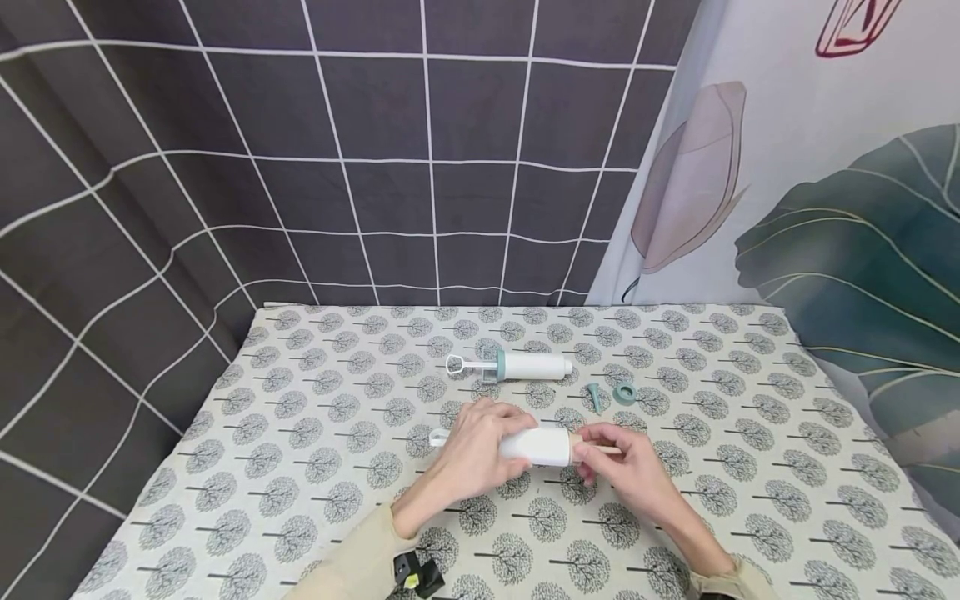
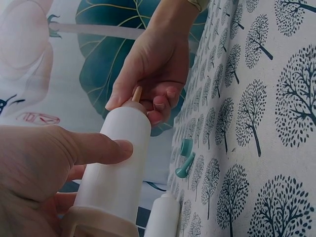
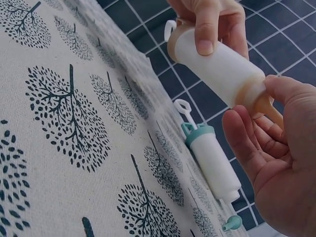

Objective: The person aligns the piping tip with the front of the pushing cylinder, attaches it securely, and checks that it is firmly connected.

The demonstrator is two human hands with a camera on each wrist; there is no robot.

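Observation:
My left hand (image 1: 480,446) grips the white barrel of a plunger syringe (image 1: 547,447), thumb laid along its side. The syringe lies sideways in the head view, its white loop handle (image 1: 438,437) pointing left. At the other end, my right hand (image 1: 630,468) pinches the beige collar at the base of a long thin nozzle (image 3: 269,112). The nozzle points right, past the right fingers. A beige flange (image 2: 98,222) rings the barrel's handle end in the left wrist view. Part of the plunger end is hidden by the left hand.
A second white syringe (image 1: 534,367) with a teal flange lies behind the hands. To its right lie a teal nozzle (image 1: 595,397) and a teal ring cap (image 1: 625,393). The tree-print cloth (image 1: 337,483) covers the table; a dark gridded curtain (image 1: 382,196) hangs behind.

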